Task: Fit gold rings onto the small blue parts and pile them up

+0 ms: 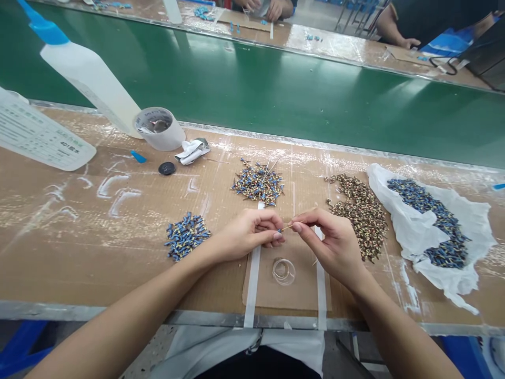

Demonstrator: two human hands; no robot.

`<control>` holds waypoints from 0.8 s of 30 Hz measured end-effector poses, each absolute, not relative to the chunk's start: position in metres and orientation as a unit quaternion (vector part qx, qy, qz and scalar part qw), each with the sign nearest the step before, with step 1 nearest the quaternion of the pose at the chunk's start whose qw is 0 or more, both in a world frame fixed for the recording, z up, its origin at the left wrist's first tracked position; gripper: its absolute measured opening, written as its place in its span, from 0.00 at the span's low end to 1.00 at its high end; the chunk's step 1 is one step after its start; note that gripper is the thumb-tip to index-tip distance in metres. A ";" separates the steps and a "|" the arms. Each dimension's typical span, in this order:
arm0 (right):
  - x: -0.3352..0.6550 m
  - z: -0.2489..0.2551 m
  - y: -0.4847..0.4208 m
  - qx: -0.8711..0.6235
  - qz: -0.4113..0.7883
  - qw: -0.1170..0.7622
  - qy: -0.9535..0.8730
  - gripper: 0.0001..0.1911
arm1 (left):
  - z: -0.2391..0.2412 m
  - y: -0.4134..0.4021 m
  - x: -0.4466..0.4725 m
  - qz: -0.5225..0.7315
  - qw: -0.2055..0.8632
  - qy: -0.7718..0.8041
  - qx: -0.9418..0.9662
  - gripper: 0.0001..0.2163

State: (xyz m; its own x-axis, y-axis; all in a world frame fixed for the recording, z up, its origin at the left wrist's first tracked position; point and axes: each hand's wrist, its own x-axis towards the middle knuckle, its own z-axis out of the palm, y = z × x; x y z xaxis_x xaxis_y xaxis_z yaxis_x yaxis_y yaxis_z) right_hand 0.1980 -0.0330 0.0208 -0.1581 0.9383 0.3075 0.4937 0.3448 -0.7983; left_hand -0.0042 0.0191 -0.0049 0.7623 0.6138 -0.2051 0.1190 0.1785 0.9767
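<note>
My left hand (258,231) pinches a tiny blue piece (280,230) between thumb and fingers. A thin yellowish stick (287,227) is pinched in my right hand (329,237), its tip at the blue piece; whether they touch I cannot tell. Below both hands stands a small clear round dish (284,271) on a taped cardboard sheet (282,297). Left of my left hand lies a pile of small blue-and-yellow pieces (186,237). Beyond the hands is a mixed blue-and-gold pile (257,181) with thin sticks on it. A brown-gold pile (361,218) lies beside my right hand.
White paper (398,221) at right carries more blue pieces. Two white bottles (89,79), a tape roll (160,129), a crumpled wrapper (193,150) and a black cap (167,168) stand or lie at left. A green belt (256,89) runs behind; other people sit across it.
</note>
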 end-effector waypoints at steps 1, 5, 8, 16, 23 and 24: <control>0.198 0.021 -0.033 -0.501 0.271 0.408 -0.714 0.02 | -0.005 0.019 -0.004 0.175 0.709 0.297 0.616 0.07; 0.198 0.020 -0.034 -0.498 0.270 0.407 -0.717 0.02 | -0.003 0.020 -0.004 0.174 0.711 0.300 0.612 0.07; 0.204 0.023 -0.035 -0.505 0.286 0.422 -0.697 0.02 | -0.001 0.020 -0.004 0.170 0.711 0.302 0.611 0.06; 0.214 0.042 -0.035 -0.335 0.480 0.259 -0.768 0.06 | -0.001 0.022 -0.005 0.166 0.724 0.292 0.603 0.05; 0.208 0.035 -0.036 -0.339 0.434 0.187 -0.813 0.08 | 0.004 0.022 -0.005 0.165 0.718 0.286 0.613 0.04; 0.208 0.034 -0.036 -0.339 0.434 0.181 -0.815 0.08 | 0.004 0.022 -0.005 0.163 0.717 0.287 0.614 0.04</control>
State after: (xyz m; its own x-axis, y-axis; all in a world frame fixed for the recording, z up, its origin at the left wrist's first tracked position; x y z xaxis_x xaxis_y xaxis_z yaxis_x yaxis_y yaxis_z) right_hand 0.2083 -0.0360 0.0341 -0.7052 0.7090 0.0000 0.3951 0.3929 -0.8304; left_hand -0.0049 0.0221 0.0039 0.7825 0.5859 -0.2107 0.1174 0.1935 0.9741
